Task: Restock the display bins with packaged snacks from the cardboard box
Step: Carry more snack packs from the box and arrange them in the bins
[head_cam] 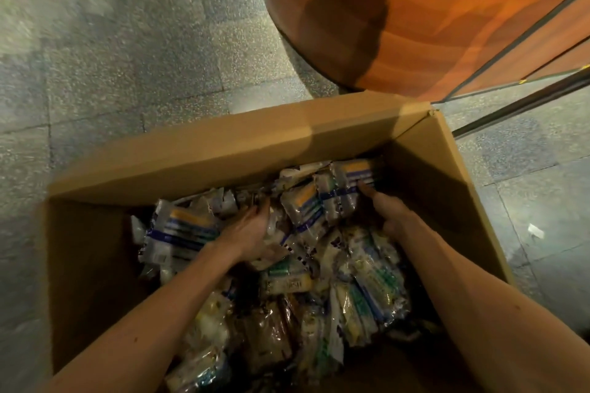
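Observation:
A large open cardboard box [204, 150] stands on the floor below me, filled with several clear-wrapped snack packets [367, 268] with blue, yellow and green print. Both my arms reach down into it. My left hand [252, 230] lies among the packets near the middle, fingers curled around some of them. My right hand [388, 210] presses against a bunch of blue-and-orange packets [335, 198] at the far right of the pile. The two hands hold that bunch between them. Fingertips are partly hidden by wrappers.
A round orange wooden display stand [415, 29] with a dark rim rises just beyond the box at upper right. A dark metal bar [523, 102] slants across the grey stone floor [127, 51] to the right. A small white scrap [535, 231] lies on the floor.

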`<move>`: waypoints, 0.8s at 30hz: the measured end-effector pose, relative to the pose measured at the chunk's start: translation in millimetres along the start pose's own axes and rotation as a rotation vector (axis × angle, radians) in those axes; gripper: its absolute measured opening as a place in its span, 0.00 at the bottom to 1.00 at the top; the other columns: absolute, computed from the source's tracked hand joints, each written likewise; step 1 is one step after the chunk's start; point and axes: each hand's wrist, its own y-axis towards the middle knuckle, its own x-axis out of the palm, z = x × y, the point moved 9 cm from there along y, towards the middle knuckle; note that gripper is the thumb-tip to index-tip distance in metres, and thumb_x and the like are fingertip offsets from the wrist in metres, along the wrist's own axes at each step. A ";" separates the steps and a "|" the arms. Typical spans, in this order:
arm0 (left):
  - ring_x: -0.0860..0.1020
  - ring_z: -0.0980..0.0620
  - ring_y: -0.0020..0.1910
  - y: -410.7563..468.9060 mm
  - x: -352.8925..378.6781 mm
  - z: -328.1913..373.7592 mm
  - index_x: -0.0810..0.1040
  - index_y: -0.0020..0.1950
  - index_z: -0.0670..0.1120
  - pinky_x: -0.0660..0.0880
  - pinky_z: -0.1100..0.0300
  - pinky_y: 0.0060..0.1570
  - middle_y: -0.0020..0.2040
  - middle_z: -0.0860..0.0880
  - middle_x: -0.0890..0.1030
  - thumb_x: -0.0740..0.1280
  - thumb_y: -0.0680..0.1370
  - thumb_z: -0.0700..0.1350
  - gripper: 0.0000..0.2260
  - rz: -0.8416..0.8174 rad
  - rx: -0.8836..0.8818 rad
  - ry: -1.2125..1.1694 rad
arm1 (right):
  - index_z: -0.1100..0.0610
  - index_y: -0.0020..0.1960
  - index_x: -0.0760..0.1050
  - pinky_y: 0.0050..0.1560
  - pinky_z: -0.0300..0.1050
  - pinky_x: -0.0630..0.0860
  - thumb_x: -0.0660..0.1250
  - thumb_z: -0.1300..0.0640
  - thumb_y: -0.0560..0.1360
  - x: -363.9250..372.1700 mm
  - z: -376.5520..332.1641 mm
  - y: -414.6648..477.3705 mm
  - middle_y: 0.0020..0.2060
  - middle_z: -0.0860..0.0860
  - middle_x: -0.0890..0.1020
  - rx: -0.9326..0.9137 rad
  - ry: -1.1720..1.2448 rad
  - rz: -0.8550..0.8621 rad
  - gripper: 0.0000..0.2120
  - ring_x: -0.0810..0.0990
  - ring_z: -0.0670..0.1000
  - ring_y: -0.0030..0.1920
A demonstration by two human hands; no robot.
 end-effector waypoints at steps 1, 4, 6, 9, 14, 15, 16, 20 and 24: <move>0.55 0.43 0.79 -2.6 -0.4 -0.7 0.41 0.82 0.46 0.61 0.48 0.75 0.81 0.44 0.54 0.77 0.71 0.58 0.55 0.019 -0.002 -0.010 | 0.62 0.59 0.79 0.41 0.52 0.83 0.76 0.51 0.73 3.0 3.1 3.1 0.48 0.59 0.86 0.026 0.016 -0.024 0.20 0.86 0.58 0.45; 0.69 0.43 0.70 -13.9 -4.5 0.7 0.57 0.78 0.46 0.72 0.51 0.63 0.72 0.43 0.70 0.75 0.72 0.59 0.42 0.111 -0.013 0.030 | 0.61 0.60 0.79 0.52 0.60 0.82 0.78 0.56 0.68 10.1 5.4 8.2 0.52 0.60 0.85 0.059 0.032 -0.057 0.23 0.85 0.59 0.49; 0.72 0.47 0.62 -19.5 -4.0 4.9 0.70 0.69 0.51 0.72 0.55 0.51 0.64 0.46 0.74 0.73 0.73 0.62 0.30 0.125 0.015 0.049 | 0.61 0.59 0.80 0.59 0.63 0.79 0.78 0.58 0.64 13.9 2.5 11.3 0.57 0.60 0.84 0.066 0.064 -0.059 0.25 0.84 0.58 0.52; 0.72 0.49 0.56 -25.3 -3.1 10.7 0.76 0.60 0.58 0.70 0.56 0.48 0.60 0.48 0.74 0.72 0.73 0.62 0.18 0.106 0.036 0.030 | 0.61 0.56 0.80 0.55 0.61 0.81 0.77 0.58 0.69 25.1 -2.0 1.2 0.53 0.59 0.85 0.078 0.055 -0.063 0.17 0.84 0.59 0.51; 0.73 0.50 0.57 -30.4 -5.4 14.1 0.77 0.51 0.60 0.73 0.54 0.54 0.54 0.51 0.76 0.71 0.74 0.61 0.10 0.126 0.127 -0.036 | 0.61 0.57 0.80 0.55 0.64 0.80 0.78 0.57 0.67 22.8 1.8 -2.3 0.56 0.60 0.84 0.117 0.127 -0.036 0.20 0.83 0.62 0.56; 0.74 0.52 0.55 -32.6 -5.6 10.1 0.77 0.52 0.61 0.75 0.54 0.53 0.53 0.53 0.77 0.72 0.74 0.60 0.10 0.113 0.131 -0.105 | 0.60 0.56 0.80 0.55 0.64 0.79 0.77 0.57 0.69 22.7 2.2 -0.7 0.55 0.61 0.84 0.124 0.177 -0.037 0.17 0.83 0.62 0.56; 0.76 0.54 0.53 -35.1 -6.9 6.4 0.76 0.51 0.61 0.75 0.56 0.51 0.51 0.57 0.77 0.73 0.74 0.58 0.10 0.109 0.130 -0.175 | 0.60 0.55 0.80 0.56 0.64 0.77 0.76 0.56 0.72 23.4 1.8 -4.0 0.53 0.61 0.84 0.133 0.208 -0.041 0.14 0.83 0.62 0.54; 0.78 0.62 0.40 -43.9 -18.0 -1.2 0.74 0.42 0.59 0.74 0.62 0.39 0.41 0.61 0.79 0.76 0.72 0.57 0.11 0.127 0.104 -0.318 | 0.60 0.60 0.79 0.66 0.64 0.72 0.71 0.54 0.78 25.7 4.5 -6.6 0.56 0.61 0.83 0.155 0.431 -0.103 0.14 0.80 0.62 0.60; 0.82 0.57 0.36 -47.8 -26.1 -7.1 0.81 0.45 0.55 0.81 0.52 0.43 0.38 0.55 0.84 0.77 0.72 0.53 0.07 0.148 0.047 -0.533 | 0.60 0.60 0.77 0.49 0.61 0.80 0.67 0.55 0.80 18.8 4.0 -8.1 0.51 0.61 0.85 0.102 0.479 -0.121 0.12 0.83 0.60 0.52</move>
